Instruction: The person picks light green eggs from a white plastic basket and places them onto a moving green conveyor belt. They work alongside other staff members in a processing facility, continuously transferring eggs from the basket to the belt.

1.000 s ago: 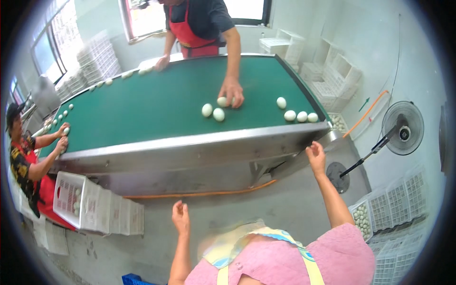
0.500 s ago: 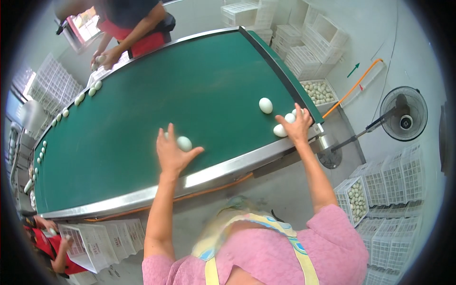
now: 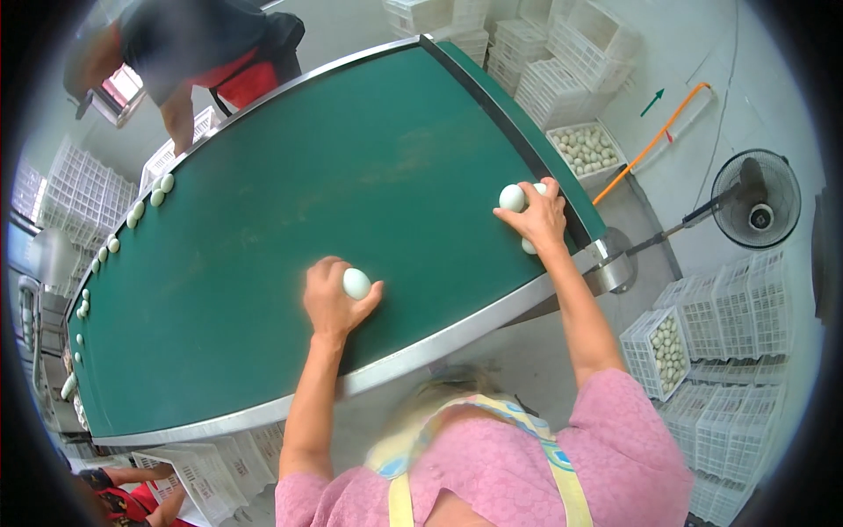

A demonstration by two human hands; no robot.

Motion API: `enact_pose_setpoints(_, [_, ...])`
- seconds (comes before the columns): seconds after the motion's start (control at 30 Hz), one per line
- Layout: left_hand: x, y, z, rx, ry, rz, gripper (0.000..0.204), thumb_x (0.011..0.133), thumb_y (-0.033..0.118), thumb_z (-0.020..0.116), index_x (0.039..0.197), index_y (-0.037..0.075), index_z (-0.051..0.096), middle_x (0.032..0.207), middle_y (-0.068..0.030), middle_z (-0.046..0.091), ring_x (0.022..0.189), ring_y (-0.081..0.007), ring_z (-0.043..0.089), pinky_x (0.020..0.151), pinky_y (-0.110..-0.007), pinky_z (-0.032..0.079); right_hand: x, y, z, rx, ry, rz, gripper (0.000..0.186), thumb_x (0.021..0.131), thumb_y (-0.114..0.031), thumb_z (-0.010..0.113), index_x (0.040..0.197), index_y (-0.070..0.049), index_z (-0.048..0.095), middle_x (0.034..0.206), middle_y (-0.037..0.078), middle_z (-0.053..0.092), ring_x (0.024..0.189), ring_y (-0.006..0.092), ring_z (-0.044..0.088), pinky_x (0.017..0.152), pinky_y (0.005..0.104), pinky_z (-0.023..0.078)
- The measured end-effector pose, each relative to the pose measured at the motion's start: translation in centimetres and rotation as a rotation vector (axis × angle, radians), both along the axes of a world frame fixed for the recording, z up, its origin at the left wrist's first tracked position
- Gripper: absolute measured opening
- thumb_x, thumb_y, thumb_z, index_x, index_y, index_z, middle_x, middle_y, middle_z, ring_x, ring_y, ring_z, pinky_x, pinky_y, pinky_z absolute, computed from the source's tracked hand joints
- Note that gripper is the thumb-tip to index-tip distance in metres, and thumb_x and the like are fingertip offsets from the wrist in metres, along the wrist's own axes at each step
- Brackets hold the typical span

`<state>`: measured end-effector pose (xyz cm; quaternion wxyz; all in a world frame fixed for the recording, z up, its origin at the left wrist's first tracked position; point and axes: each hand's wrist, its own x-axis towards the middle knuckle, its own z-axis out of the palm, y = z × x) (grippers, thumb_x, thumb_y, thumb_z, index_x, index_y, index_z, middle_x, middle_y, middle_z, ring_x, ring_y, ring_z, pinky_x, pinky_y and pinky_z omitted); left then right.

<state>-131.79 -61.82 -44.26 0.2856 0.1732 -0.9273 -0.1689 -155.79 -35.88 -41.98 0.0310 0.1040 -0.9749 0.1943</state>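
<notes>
On the green conveyor belt (image 3: 263, 220), my left hand (image 3: 330, 301) curls round a pale egg (image 3: 356, 283), which shows between thumb and fingers. Whether a second egg sits under those fingers is hidden. Toward the belt's right end, my right hand (image 3: 545, 220) grips a pale egg (image 3: 512, 198) between thumb and fingers. Another egg (image 3: 539, 188) peeks out by its fingertips, and a third egg (image 3: 528, 246) lies under the palm, partly covered.
More eggs (image 3: 133, 219) line the belt's far left edge. Across the belt a person (image 3: 202, 53) bends over a crate; another person (image 3: 140, 501) handles crates at lower left. Egg-filled crates (image 3: 587, 147) and stacked white crates (image 3: 738, 307) stand right, beside a fan (image 3: 756, 204).
My left hand has closed round its egg and shifted slightly right. My right hand has moved up and left onto the egg that lay apart. The person opposite has leaned lower.
</notes>
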Motion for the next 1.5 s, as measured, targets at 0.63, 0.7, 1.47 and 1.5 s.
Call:
enact_pose_setpoints(0.63, [-8.6,9.3,5.1,0.504,-0.463,-0.522,0.057,0.065,0.051,0.075,0.103,0.008,0.072,0.135,-0.0237,0.046,0.11,-0.0372,0.06,0.091,-0.043,0.051,3.3,2.2,0.0,-0.124,-0.052,0.601,0.061,0.058,-0.031,0.088,0.114,-0.017,0.067,0.138,0.01,0.043,0.119,0.0321,0.053,0.094,0.0431,0.049])
enact_pose_setpoints(0.7, [-10.3,10.8,4.4,0.335,-0.403,-0.549,0.056,0.062,0.051,0.075,0.101,0.012,0.073,0.139,-0.028,0.042,0.102,-0.0405,0.063,0.086,-0.045,0.054,2.5,2.4,0.3,-0.091,-0.064,0.601,0.064,0.06,-0.027,0.086,0.12,-0.018,0.065,0.139,0.011,0.041,0.12,0.0331,0.053,0.096,0.0431,0.049])
enact_pose_setpoints(1.47, [-16.7,18.2,0.8,0.146,-0.128,-0.654,0.053,0.049,0.032,0.078,0.097,0.009,0.07,0.137,-0.0363,0.036,0.098,-0.0407,0.057,0.078,-0.045,0.053,-1.4,6.9,1.4,-0.052,0.013,0.591,0.059,0.075,-0.003,0.068,0.131,-0.017,0.055,0.135,0.017,0.043,0.111,0.0415,0.056,0.09,0.0448,0.048])
enact_pose_setpoints(1.5, [-15.8,18.2,1.2,0.15,-0.119,-0.638,0.053,0.049,0.029,0.078,0.096,0.006,0.07,0.137,-0.0371,0.035,0.099,-0.0406,0.056,0.076,-0.044,0.053,-1.1,7.2,1.2,-0.077,0.019,0.584,0.058,0.075,-0.004,0.069,0.131,-0.017,0.056,0.133,0.017,0.044,0.11,0.0412,0.056,0.09,0.0448,0.048])
